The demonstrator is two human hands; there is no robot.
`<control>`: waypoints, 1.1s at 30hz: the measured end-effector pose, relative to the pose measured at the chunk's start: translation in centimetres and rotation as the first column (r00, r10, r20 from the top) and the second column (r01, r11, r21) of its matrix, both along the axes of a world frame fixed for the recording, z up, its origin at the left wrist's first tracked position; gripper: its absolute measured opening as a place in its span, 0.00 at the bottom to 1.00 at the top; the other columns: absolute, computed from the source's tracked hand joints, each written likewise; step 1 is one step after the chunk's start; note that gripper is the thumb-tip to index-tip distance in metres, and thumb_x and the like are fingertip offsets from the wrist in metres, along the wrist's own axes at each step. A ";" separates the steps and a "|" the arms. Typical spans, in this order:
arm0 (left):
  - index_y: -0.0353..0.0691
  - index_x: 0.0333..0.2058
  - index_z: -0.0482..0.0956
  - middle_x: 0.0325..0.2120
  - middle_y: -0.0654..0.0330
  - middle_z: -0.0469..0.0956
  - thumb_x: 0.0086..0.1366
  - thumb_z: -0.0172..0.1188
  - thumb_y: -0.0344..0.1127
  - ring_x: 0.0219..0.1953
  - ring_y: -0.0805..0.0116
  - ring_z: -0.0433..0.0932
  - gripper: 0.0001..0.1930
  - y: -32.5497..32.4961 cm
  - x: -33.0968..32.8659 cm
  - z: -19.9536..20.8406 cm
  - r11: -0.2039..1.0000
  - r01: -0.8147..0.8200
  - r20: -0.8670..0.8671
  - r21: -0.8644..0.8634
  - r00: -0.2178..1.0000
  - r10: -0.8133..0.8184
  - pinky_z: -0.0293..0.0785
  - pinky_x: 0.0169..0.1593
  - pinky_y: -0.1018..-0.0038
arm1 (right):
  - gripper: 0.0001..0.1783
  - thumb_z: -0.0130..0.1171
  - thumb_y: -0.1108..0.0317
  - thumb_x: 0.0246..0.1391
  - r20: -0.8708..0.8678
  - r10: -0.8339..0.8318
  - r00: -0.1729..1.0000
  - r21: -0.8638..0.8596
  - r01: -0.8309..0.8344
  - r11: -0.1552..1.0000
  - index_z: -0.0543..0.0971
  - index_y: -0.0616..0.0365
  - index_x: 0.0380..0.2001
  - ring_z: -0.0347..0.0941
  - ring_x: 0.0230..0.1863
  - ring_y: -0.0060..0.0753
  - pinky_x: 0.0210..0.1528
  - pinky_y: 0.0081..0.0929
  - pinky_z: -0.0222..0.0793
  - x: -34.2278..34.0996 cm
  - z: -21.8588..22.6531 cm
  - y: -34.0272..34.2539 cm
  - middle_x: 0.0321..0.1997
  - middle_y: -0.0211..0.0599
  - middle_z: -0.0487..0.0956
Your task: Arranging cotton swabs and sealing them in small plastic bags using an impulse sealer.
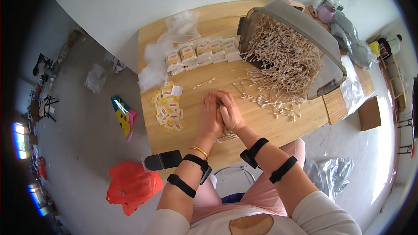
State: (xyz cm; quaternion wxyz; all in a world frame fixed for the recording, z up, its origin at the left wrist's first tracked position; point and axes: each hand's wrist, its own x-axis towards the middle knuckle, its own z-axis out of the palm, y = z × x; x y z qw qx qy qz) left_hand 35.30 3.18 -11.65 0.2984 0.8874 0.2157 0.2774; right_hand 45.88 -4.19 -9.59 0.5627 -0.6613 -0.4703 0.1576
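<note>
My left hand [210, 118] and my right hand [230, 112] meet over a flat layer of cotton swabs [226, 134] near the table's front. Left fingers lie long and close together against the swabs; the right hand curls over them from the other side, thumb bent. Swab ends show between and below my palms, while the rest is hidden. Just beyond my fingertips lie a couple of stray cotton swabs [203, 83]. To the left spreads a pile of small yellow-and-white printed cards [169, 112]. Loose swabs [278, 105] spill rightward from a tipped grey plastic bin [300, 21].
Several packed swab bundles [203, 48] stand in a row at the back of the wooden table [257, 132]. Clear plastic bags [152, 63] lie beside them. A black flat object [163, 160] sits at the front left edge, above a red plastic bag [133, 186].
</note>
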 end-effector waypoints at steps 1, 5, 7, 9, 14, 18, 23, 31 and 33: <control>0.28 0.67 0.57 0.68 0.38 0.58 0.73 0.42 0.36 0.72 0.39 0.53 0.28 -0.1 0.2 0.1 1.000 0.003 -0.001 0.000 1.000 -0.003 0.45 0.74 0.50 | 0.27 0.44 0.71 0.54 -0.020 0.025 0.999 0.021 -0.025 0.999 0.71 0.63 0.58 0.62 0.66 0.63 0.68 0.43 0.61 -0.3 0.0 0.1 0.62 0.60 0.67; 0.27 0.66 0.57 0.67 0.37 0.58 0.73 0.42 0.39 0.72 0.39 0.53 0.28 0.0 -0.3 0.3 0.999 0.033 -0.030 -0.021 0.999 -0.034 0.45 0.74 0.49 | 0.24 0.43 0.75 0.56 -0.076 -0.139 0.987 0.063 0.144 0.988 0.73 0.63 0.56 0.64 0.64 0.60 0.68 0.40 0.59 0.3 0.2 -0.8 0.59 0.58 0.69; 0.26 0.66 0.57 0.68 0.37 0.58 0.74 0.42 0.40 0.72 0.39 0.53 0.29 0.0 -1.4 0.5 0.998 0.057 -0.036 -0.021 0.998 -0.058 0.45 0.74 0.49 | 0.21 0.43 0.76 0.58 -0.070 -0.192 0.979 0.045 0.195 0.980 0.74 0.62 0.54 0.66 0.62 0.58 0.65 0.39 0.63 0.5 1.3 -2.9 0.58 0.56 0.70; 0.24 0.67 0.55 0.68 0.38 0.56 0.75 0.44 0.49 0.72 0.38 0.51 0.34 -1.1 -1.7 1.3 0.987 0.110 -0.250 0.115 0.965 -0.079 0.42 0.74 0.49 | 0.19 0.46 0.76 0.59 -0.033 -0.207 0.978 -0.098 0.203 0.974 0.75 0.61 0.53 0.69 0.60 0.56 0.61 0.38 0.66 1.3 2.3 -6.3 0.57 0.54 0.71; 0.25 0.70 0.49 0.73 0.41 0.47 0.72 0.46 0.59 0.76 0.47 0.42 0.44 -3.4 -2.3 2.1 0.955 0.098 -0.472 0.280 0.880 0.048 0.36 0.75 0.46 | 0.18 0.50 0.75 0.60 0.108 -0.279 0.954 -0.179 0.295 0.939 0.75 0.59 0.53 0.69 0.59 0.56 0.61 0.40 0.67 0.1 1.3 -11.7 0.57 0.50 0.72; 0.26 0.71 0.45 0.74 0.42 0.43 0.71 0.46 0.63 0.77 0.48 0.39 0.48 -3.4 -1.7 2.5 0.952 0.098 -0.515 0.291 0.854 0.069 0.31 0.75 0.46 | 0.18 0.52 0.72 0.60 0.404 -0.260 0.877 -0.206 0.364 0.908 0.74 0.59 0.53 0.66 0.63 0.53 0.67 0.44 0.62 -0.1 0.4 -11.9 0.57 0.47 0.71; 0.26 0.71 0.43 0.74 0.43 0.41 0.70 0.45 0.65 0.77 0.49 0.37 0.49 -2.8 -1.0 3.4 0.939 0.127 -0.555 0.320 0.828 0.077 0.28 0.75 0.47 | 0.18 0.53 0.71 0.59 0.417 -0.252 0.873 -0.213 0.363 0.907 0.73 0.60 0.53 0.64 0.66 0.51 0.71 0.45 0.57 -0.2 0.1 -12.2 0.57 0.46 0.71; 0.25 0.71 0.42 0.74 0.41 0.40 0.70 0.45 0.65 0.77 0.48 0.37 0.50 -4.9 -1.7 2.4 0.941 0.150 -0.531 0.303 0.847 0.036 0.30 0.76 0.49 | 0.18 0.52 0.69 0.59 0.432 -0.255 0.865 -0.205 0.370 0.906 0.74 0.61 0.52 0.63 0.67 0.49 0.72 0.43 0.56 -0.4 0.1 -12.0 0.57 0.46 0.72; 0.26 0.72 0.42 0.74 0.41 0.40 0.70 0.45 0.64 0.77 0.48 0.37 0.49 -5.4 -2.1 3.0 0.940 0.172 -0.534 0.296 0.845 0.014 0.30 0.76 0.50 | 0.18 0.52 0.70 0.59 0.437 -0.276 0.856 -0.178 0.383 0.906 0.74 0.61 0.52 0.65 0.65 0.49 0.71 0.43 0.57 -0.4 0.1 -12.0 0.57 0.46 0.72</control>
